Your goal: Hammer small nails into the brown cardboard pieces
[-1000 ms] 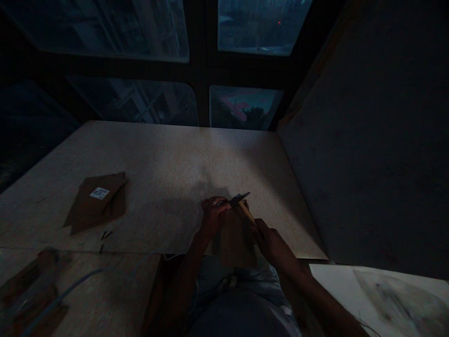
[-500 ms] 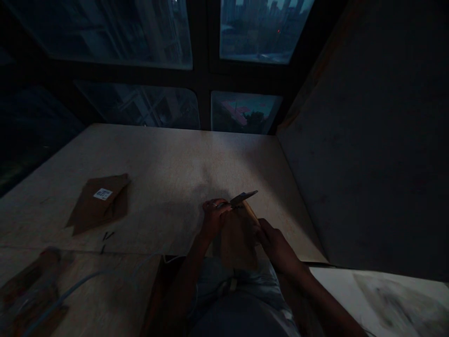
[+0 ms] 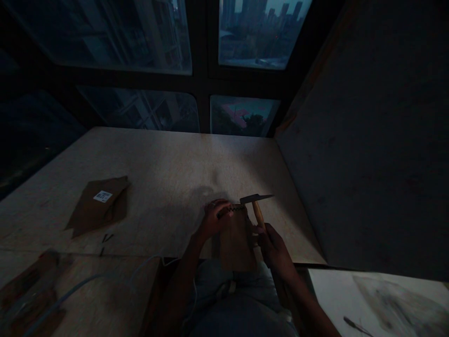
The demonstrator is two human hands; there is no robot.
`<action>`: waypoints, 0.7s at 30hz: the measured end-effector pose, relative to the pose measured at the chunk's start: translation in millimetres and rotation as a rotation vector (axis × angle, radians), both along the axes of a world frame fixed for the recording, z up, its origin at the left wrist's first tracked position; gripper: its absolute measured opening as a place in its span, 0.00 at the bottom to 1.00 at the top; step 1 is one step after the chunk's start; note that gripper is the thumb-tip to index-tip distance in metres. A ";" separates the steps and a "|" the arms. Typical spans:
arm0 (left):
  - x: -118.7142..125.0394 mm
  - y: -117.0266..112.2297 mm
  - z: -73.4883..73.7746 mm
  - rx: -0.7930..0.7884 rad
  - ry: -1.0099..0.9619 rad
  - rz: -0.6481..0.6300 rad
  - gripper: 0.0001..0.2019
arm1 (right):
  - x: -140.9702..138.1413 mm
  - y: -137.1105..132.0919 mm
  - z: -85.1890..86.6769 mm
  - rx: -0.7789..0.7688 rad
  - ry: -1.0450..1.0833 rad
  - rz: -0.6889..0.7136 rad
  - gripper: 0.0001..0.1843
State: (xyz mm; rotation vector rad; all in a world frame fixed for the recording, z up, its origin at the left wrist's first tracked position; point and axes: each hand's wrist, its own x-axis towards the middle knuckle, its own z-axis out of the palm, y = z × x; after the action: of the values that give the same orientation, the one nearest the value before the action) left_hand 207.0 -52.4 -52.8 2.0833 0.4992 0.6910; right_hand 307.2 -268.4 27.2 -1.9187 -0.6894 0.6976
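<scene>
1. Lying at the bench's (image 3: 157,159) near left corner, nearer the person than a seam: a brown, partly clear-wrapped bundle (image 3: 31,285); contents too dark to identify.
2. Pale cable (image 3: 79,282) curves across that same corner toward the near edge.
3. Brown sheets (image 3: 89,210), overlapping, flat near the left edge; white label (image 3: 103,196) on the top one.
4. Three slender dark pieces (image 3: 108,238) between the sheets and the seam; two side by side, one nearer the seam.
5. Left hand (image 3: 213,219) at the far left corner of the brown piece. Fingers bent over it; cannot tell whether they clench it or only press.
6. Brown piece (image 3: 236,245) at the middle of the near edge, overhanging toward the person's lap. Dark zigzag strip (image 3: 237,208) along its far end, beside the left fingers.
7. Hammer (image 3: 258,214), wooden handle, dark head near the brown piece's far right corner; contact cannot be judged.
8. Right hand (image 3: 275,245) at the near edge, fingers wrapped around the hammer's handle.
9. Grey upright panel (image 3: 368,140) along the right edge.
10. White surface (image 3: 328,285) beyond the near right corner; thin dark object (image 3: 351,322) on it.
</scene>
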 end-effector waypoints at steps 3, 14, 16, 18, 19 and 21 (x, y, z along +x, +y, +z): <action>6.0 -1.7 0.0 -0.015 -0.011 0.005 0.13 | -2.1 0.3 -1.9 0.018 0.029 -0.021 0.22; 21.8 -4.8 -14.8 -0.140 -0.154 0.017 0.04 | -5.8 -1.7 -23.1 0.049 0.067 -0.032 0.24; 20.7 -5.3 -15.0 -0.147 -0.161 0.019 0.04 | -6.0 -1.7 -24.0 0.045 0.065 -0.039 0.23; 19.7 -6.4 -14.5 -0.155 -0.169 0.029 0.04 | -6.3 -1.1 -23.2 0.042 0.061 -0.048 0.23; 19.3 -7.1 -14.1 -0.157 -0.171 0.035 0.04 | -6.5 -0.7 -22.4 0.041 0.059 -0.050 0.23; 18.7 -8.8 -12.6 -0.160 -0.172 0.045 0.04 | -6.9 0.1 -20.7 0.040 0.057 -0.051 0.23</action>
State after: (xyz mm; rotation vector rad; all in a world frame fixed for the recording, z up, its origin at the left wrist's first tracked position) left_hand 225.7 -61.1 -65.4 1.8504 0.4891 0.8213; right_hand 300.3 -268.3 6.5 -1.8663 -0.6132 0.6987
